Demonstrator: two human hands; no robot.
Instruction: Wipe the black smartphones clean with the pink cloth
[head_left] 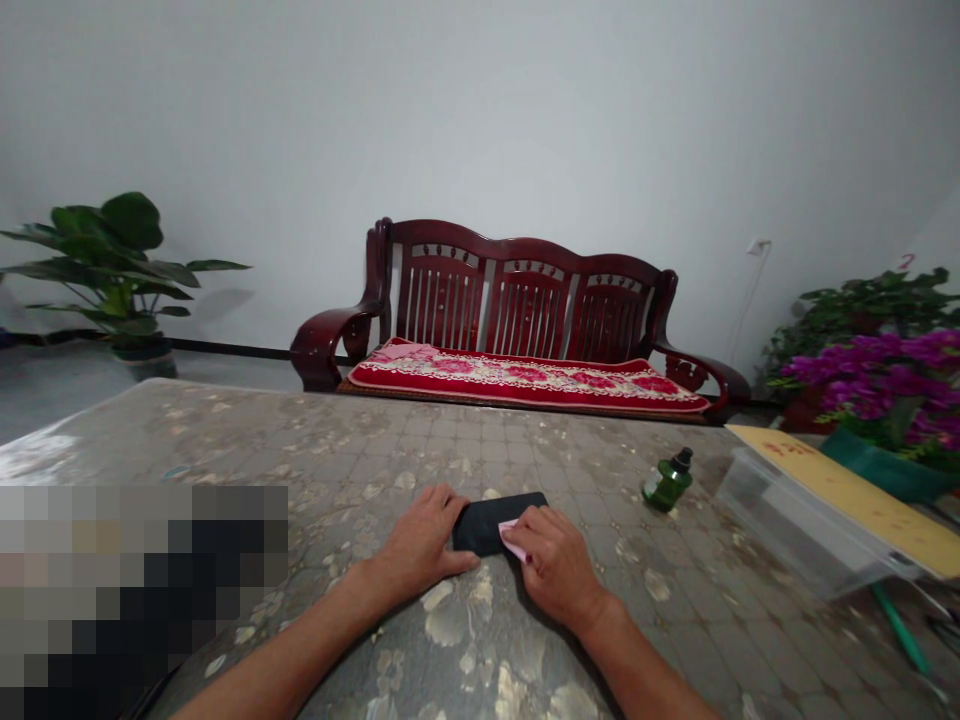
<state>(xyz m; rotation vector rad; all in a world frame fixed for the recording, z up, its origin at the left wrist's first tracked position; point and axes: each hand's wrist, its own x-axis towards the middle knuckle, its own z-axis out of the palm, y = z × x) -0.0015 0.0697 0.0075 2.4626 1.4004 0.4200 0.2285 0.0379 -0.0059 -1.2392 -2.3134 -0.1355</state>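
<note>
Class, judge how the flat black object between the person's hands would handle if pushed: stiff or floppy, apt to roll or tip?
The flat black object is probably stiff, since its edges look straight. Its broad, flat shape makes rolling or tipping unlikely; a push would more likely slide it across the table.

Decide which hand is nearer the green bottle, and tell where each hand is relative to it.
Right. The right hand is left of the bottle and closer to the camera; the left hand is farther left, at the left end of the black item.
</note>
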